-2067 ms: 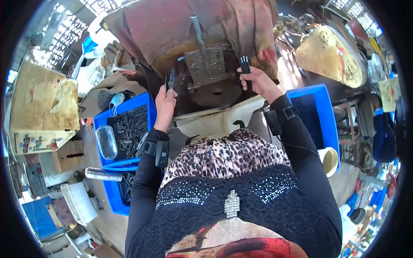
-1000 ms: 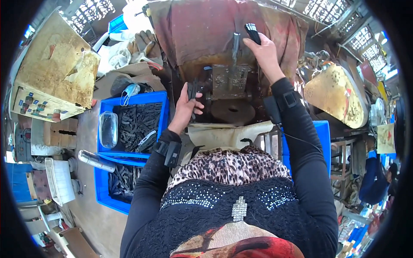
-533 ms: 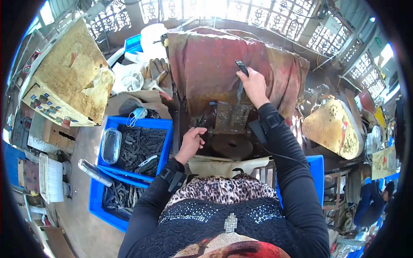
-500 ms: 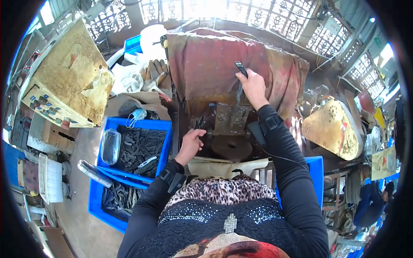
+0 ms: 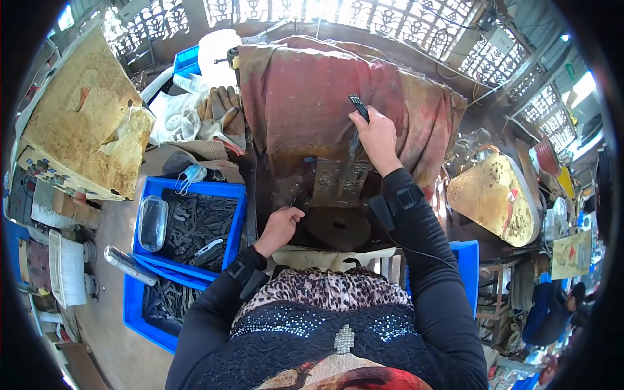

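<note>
My right hand [image 5: 378, 138] is closed around a small bundle of thin dark strips [image 5: 358, 106], raised in front of a red cloth [image 5: 305, 97] draped over a machine. The strips' ends stick up past my fingers. Lower and to the left, my left hand [image 5: 279, 232] is pinched shut, with a small dark piece [image 5: 295, 203] just showing at its fingertips; its full shape is lost against the dark background. Between and beyond my hands lie a dark round disc [image 5: 339, 227] with a centre hole and a wet, speckled upright plate [image 5: 338, 183].
On my left, two blue crates [image 5: 235, 224] hold many dark strips; a clear container [image 5: 153, 223] and a face mask [image 5: 190, 177] rest on the upper one. A metal flask [image 5: 130, 265] lies beside them. Work gloves [image 5: 224, 110] sit farther back. Another blue crate [image 5: 465, 273] stands right.
My left hand has moved slightly down and its fingers have drawn closer together, so less of the dark piece shows. The right hand still holds the strips up. The whole view has shifted a little.
</note>
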The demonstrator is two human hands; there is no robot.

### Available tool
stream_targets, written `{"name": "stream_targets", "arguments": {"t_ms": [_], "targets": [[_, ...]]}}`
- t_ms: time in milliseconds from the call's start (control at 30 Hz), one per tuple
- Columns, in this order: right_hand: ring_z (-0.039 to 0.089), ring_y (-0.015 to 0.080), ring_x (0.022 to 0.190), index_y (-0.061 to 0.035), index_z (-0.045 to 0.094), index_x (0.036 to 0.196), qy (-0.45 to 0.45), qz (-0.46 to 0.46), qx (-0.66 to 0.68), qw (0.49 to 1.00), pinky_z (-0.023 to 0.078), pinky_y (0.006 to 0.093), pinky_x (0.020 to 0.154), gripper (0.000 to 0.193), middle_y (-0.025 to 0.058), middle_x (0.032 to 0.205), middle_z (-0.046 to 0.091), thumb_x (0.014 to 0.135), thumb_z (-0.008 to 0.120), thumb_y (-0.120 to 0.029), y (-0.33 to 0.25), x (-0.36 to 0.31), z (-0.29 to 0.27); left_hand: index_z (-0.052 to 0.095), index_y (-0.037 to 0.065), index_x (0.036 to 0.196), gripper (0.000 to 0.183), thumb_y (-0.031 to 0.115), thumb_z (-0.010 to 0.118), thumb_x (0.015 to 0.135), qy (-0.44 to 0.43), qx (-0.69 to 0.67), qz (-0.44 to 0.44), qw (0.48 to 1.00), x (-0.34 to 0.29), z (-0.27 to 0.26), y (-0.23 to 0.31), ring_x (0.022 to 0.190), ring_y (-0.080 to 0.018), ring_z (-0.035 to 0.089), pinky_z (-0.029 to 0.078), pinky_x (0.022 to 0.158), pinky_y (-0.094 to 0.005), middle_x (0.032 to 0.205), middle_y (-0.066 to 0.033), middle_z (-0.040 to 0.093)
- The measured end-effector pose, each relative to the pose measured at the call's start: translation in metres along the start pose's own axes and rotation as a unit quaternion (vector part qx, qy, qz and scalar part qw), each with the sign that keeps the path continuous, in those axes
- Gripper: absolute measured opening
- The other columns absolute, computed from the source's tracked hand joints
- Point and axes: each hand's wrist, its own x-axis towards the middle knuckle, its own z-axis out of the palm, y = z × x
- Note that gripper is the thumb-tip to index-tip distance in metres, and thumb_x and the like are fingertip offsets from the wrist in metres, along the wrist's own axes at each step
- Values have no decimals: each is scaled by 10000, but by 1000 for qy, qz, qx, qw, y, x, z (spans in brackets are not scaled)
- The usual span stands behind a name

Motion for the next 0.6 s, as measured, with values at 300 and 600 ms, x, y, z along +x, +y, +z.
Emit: {"name": "stream_targets", "arguments": {"t_ms": [300,600], "targets": [[650,396,837,-61,683,965,-16,26,7,1000,495,459,718,308,209,842,674,876,675,-355,-3,0,-2,702,73,939,184,58,545,845,-20,87,-8,996,-5,1,4,886,-375,620,501,784,-452,909,-181,644],[646,399,857,-67,679,960,-16,32,4,999,491,473,724,340,212,854,673,873,667,-395,0,3,-1,704,63,944,174,72,557,853,-55,164,-5,985,-5,5,10,917,-386,622,501,821,-437,941,-190,648]]}}
